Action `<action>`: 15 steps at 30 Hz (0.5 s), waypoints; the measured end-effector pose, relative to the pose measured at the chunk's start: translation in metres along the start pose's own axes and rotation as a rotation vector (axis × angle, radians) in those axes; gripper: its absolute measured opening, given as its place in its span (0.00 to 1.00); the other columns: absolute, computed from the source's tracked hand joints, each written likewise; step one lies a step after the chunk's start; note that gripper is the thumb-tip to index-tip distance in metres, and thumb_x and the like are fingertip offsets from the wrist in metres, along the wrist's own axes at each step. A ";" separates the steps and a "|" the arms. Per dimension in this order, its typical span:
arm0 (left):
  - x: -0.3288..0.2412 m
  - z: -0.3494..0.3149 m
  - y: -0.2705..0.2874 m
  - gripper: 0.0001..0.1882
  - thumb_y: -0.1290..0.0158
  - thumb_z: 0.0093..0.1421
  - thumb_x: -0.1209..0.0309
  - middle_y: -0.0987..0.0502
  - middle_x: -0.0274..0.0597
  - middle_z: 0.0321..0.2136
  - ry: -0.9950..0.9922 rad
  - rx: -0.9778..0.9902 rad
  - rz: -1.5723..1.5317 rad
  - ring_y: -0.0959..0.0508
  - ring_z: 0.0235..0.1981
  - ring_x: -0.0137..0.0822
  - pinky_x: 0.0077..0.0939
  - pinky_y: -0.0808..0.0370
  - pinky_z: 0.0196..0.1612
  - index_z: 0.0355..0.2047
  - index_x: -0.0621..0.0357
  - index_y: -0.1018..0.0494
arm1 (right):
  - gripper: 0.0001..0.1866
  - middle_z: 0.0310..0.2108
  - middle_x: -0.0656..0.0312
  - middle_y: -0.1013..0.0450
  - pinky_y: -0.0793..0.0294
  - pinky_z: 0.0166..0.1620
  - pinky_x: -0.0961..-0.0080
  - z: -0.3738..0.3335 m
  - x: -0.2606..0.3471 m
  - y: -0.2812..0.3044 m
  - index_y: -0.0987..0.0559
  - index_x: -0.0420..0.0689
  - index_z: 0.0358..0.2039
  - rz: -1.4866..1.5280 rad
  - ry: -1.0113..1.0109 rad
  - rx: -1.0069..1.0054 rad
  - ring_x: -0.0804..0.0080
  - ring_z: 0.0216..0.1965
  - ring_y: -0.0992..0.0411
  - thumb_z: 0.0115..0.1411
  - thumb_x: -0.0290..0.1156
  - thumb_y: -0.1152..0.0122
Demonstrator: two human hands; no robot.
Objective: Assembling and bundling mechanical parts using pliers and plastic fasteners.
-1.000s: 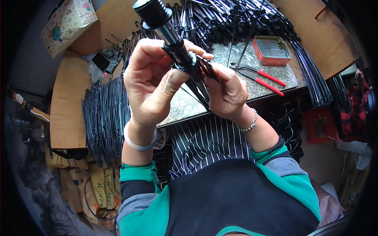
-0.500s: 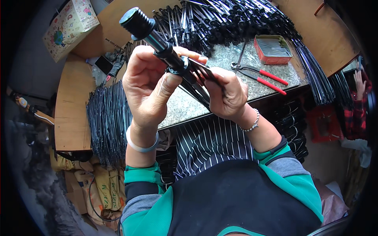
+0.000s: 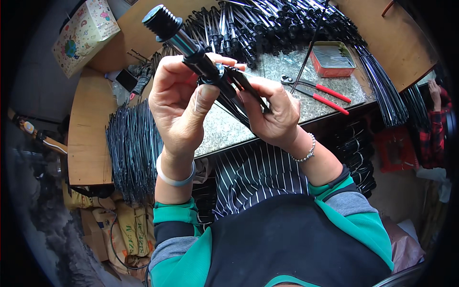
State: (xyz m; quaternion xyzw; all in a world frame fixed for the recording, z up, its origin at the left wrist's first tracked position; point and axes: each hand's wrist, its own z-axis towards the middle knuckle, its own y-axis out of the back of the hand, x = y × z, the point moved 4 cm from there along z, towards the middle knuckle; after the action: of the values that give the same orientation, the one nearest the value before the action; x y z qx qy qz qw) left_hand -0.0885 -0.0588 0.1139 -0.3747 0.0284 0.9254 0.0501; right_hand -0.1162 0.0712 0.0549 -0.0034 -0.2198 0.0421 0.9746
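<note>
And here's the umbrella frame (image 3: 192, 49), up above the worktop (image 3: 224, 131) between both hands! Its long axis runs diagonally, ridged black cap (image 3: 162, 22) pointing to the upper left, dark ribs (image 3: 240, 109) slanting down to the lower right, toward the striped apron (image 3: 258, 177). Left hand (image 3: 173, 103): fingers wrapped around the collar, thumb pressed on the near side. Right hand (image 3: 278, 112): fingers pinching slim, straight ribs beside the shaft. Glossy metal tube just below that cap, a smooth cylinder! Speckled, stone-like surface underneath, red-handled pliers (image 3: 330, 96) lying there, jaws to the left, near a rectangular red tin (image 3: 334, 71).
</note>
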 end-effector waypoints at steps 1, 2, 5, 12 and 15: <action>0.000 0.000 0.000 0.16 0.49 0.58 0.73 0.29 0.60 0.40 -0.004 -0.004 -0.012 0.24 0.40 0.50 0.41 0.25 0.45 0.44 0.68 0.38 | 0.12 0.31 0.53 0.26 0.25 0.31 0.75 0.001 0.000 -0.001 0.28 0.36 0.37 0.000 -0.001 0.001 0.62 0.29 0.24 0.50 0.18 0.40; 0.000 0.000 -0.001 0.16 0.49 0.58 0.73 0.29 0.59 0.40 -0.009 -0.008 -0.023 0.24 0.40 0.49 0.41 0.25 0.45 0.44 0.67 0.38 | 0.12 0.31 0.52 0.26 0.25 0.31 0.75 0.001 0.001 -0.001 0.28 0.36 0.36 -0.001 0.012 -0.007 0.62 0.29 0.24 0.50 0.18 0.40; -0.003 0.001 -0.003 0.16 0.49 0.58 0.73 0.29 0.58 0.38 -0.024 -0.005 0.005 0.24 0.39 0.47 0.40 0.25 0.44 0.43 0.66 0.39 | 0.11 0.30 0.52 0.26 0.25 0.30 0.74 0.002 0.002 -0.001 0.28 0.36 0.36 -0.002 0.036 -0.022 0.62 0.28 0.24 0.50 0.18 0.40; -0.003 0.001 -0.004 0.15 0.47 0.55 0.79 0.28 0.55 0.36 -0.044 -0.001 -0.014 0.24 0.40 0.42 0.31 0.27 0.44 0.39 0.60 0.42 | 0.17 0.33 0.47 0.25 0.24 0.32 0.75 0.001 0.006 0.002 0.29 0.30 0.42 -0.104 0.196 0.059 0.62 0.31 0.23 0.51 0.16 0.41; -0.002 -0.001 -0.004 0.15 0.47 0.55 0.80 0.28 0.54 0.36 -0.081 -0.045 -0.016 0.24 0.40 0.42 0.31 0.27 0.44 0.39 0.60 0.41 | 0.18 0.30 0.49 0.25 0.25 0.29 0.74 0.002 0.003 -0.002 0.28 0.31 0.43 -0.058 0.215 -0.011 0.62 0.27 0.24 0.49 0.15 0.41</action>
State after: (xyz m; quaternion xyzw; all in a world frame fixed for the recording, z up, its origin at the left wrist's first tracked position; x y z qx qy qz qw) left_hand -0.0856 -0.0547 0.1149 -0.3380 0.0026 0.9398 0.0504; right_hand -0.1139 0.0695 0.0586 -0.0068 -0.1141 0.0122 0.9934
